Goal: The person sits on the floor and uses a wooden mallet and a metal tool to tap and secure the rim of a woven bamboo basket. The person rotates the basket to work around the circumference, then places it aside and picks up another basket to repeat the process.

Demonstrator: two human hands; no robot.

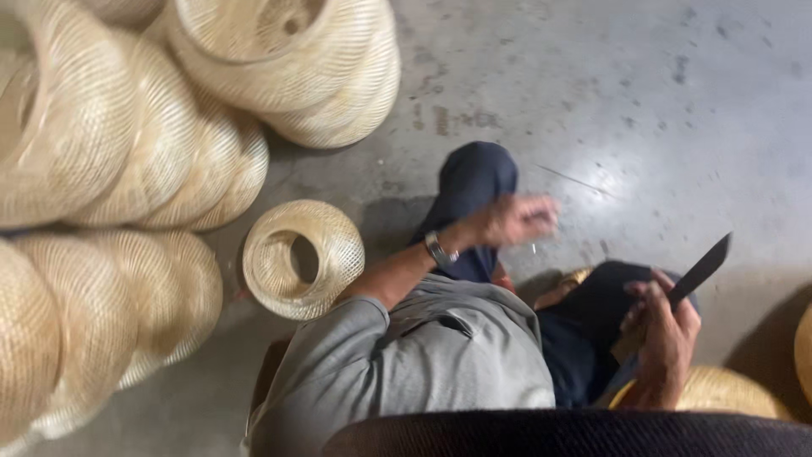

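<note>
Knife (700, 271): dark flat blade, points up and away from the right hand's grip; looks stiff, light, sharp-edged. Best taken by the handle, never the blade.
Right hand (664, 338): grip closed round the knife handle, over the lap.
Left hand (512, 220): blurred, above the knee; grip cannot be told; a thin strip (575, 179) lies just beyond.
Small basket (303, 258): on the floor (592, 85), left of both grips.
Stacked baskets (127, 152): further left, light, springy weave.
</note>
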